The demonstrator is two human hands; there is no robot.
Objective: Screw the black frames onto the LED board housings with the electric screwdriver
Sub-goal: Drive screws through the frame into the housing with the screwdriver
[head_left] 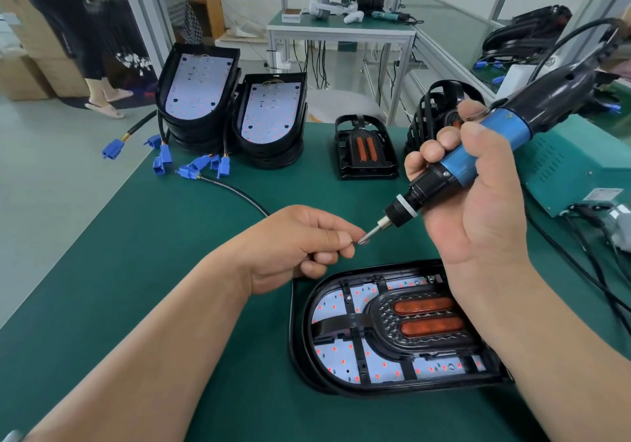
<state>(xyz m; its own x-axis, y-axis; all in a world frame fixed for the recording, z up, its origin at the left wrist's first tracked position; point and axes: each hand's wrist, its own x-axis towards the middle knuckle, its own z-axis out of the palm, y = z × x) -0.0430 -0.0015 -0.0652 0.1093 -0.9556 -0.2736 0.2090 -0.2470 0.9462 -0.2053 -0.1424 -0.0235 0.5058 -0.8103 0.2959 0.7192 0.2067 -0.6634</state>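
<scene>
The right hand (478, 209) is wrapped tight round the blue barrel of the electric screwdriver (474, 154), tilted so its bit points down and left. At the bit's tip, the left hand (293, 243) pinches a small screw (362, 242) between thumb and forefinger, the other fingers curled in. Just below both hands, an LED board housing (341, 346) lies flat on the green desk (170, 271), with a black frame (355, 322) and its two orange reflectors seated on top. Further back, more housings (201, 96) stand stacked at the left, their blue connectors (191, 165) trailing on the desk. Spare frames (367, 151) are piled behind the screwdriver, a teal power unit (573, 165) at the right.
</scene>
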